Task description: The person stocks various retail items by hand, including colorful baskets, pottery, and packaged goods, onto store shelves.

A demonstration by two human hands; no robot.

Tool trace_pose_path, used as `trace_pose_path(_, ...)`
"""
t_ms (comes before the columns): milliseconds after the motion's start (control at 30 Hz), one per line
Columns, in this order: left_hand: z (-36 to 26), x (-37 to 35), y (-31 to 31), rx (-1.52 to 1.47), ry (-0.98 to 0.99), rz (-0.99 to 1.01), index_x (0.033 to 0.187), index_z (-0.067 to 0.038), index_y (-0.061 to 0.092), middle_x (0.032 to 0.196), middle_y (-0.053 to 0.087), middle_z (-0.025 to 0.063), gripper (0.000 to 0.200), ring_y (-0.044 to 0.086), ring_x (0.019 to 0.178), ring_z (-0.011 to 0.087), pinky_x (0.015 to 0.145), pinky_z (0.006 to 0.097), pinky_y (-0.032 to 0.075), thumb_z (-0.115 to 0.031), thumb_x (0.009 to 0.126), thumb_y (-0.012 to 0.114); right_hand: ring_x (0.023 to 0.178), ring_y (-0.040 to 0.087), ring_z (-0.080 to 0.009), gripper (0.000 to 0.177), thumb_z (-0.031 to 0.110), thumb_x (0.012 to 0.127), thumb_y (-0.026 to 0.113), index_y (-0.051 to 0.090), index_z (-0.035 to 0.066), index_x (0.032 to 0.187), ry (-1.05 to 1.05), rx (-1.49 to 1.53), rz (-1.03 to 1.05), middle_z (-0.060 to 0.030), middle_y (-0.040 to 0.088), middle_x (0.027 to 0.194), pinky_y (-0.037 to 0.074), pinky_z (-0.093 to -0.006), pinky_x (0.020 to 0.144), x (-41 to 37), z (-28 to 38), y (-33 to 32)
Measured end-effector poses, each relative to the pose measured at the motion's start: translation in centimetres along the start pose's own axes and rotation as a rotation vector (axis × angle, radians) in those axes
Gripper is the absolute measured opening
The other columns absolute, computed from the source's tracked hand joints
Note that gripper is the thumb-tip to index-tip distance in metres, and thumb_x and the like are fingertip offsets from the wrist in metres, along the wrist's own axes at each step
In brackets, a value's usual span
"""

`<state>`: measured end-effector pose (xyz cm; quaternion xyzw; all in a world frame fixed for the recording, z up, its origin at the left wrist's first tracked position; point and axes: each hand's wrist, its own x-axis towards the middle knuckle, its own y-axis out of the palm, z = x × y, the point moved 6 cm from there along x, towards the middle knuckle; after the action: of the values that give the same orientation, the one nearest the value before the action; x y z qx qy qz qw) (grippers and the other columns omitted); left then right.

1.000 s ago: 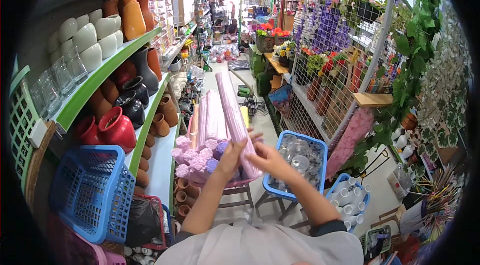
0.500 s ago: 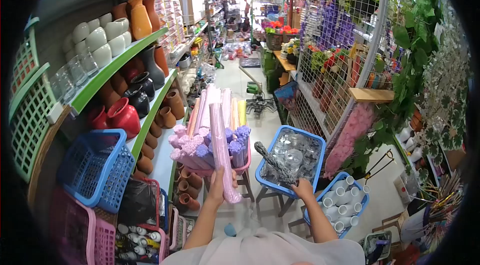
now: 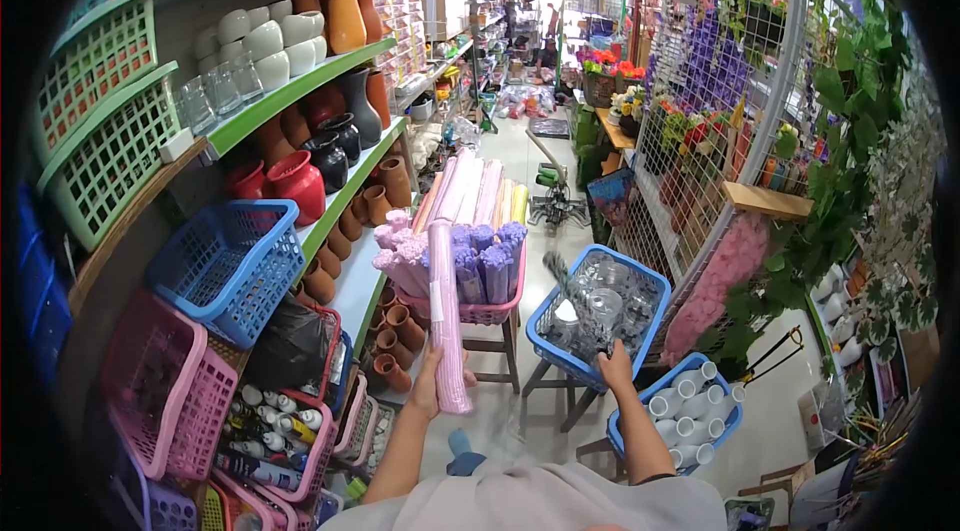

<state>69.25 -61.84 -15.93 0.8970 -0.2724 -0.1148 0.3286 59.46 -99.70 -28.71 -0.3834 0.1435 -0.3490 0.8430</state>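
My left hand [image 3: 427, 383] is closed around the lower part of a long pink plastic-wrapped bundle [image 3: 446, 321], which looks like pipe cleaners and stands nearly upright. Behind it, similar pink and purple bundles [image 3: 482, 266] fill a pink basket [image 3: 480, 313] on a stool. My right hand [image 3: 613, 363] grips the near end of a dark grey fluffy duster [image 3: 570, 289], blurred by motion. The duster slants over a blue basket [image 3: 652, 323] holding clear glassware [image 3: 605, 306].
Shelves on the left carry red pots [image 3: 297, 186], white bowls [image 3: 265, 39] and orange vases [image 3: 345, 16]. An empty blue basket [image 3: 215, 276] juts out there. White vases [image 3: 690, 411] fill another basket at right. A wire grid [image 3: 690, 121] with artificial flowers borders the aisle; people stand far back.
My view has turned left, shifting the scene rightward. The duster has swung over the glassware basket, and the pink bundle remains in my left hand, lower in view.
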Motion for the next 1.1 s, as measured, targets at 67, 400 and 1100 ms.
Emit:
trace_pose_path(67,-0.4,-0.8,0.4,0.065,0.046,-0.051,0.114,-0.010,0.045,0.087,0.054,0.0078,0.044,0.061,0.062,0.0177,0.054,0.0298,0.050,-0.049,0.095,0.042,0.105,0.054,-0.0445,0.052,0.020,0.077,0.058,0.045,-0.006,0.121,-0.006,0.071,-0.040,-0.0285,0.056,0.113,0.043,-0.0447,0.091,-0.6,-0.9,0.1)
trace_pose_path(400,3.2,-1.3,1.8,0.046,-0.162,0.006,0.107,-0.007,0.053,0.079,0.059,0.0081,0.051,0.056,0.059,0.0168,0.055,0.0293,0.048,-0.050,0.098,0.026,0.095,0.061,-0.0348,0.046,0.032,0.082,0.065,0.057,-0.003,0.111,-0.233,0.307,-0.048,-0.0234,0.063,0.102,0.046,-0.0390,0.083,-13.9,7.7,-5.2)
trace_pose_path(1100,6.1,-0.4,4.3,0.085,-0.305,0.231,0.115,-0.007,0.050,0.083,0.056,0.0059,0.047,0.054,0.067,0.0148,0.061,0.0265,0.047,-0.047,0.100,0.028,0.072,0.061,-0.0361,0.038,0.030,0.068,0.075,0.063,0.004,0.093,-0.227,0.041,-0.122,-0.0144,0.065,0.084,0.048,-0.0428,0.063,-11.2,5.9,-9.5)
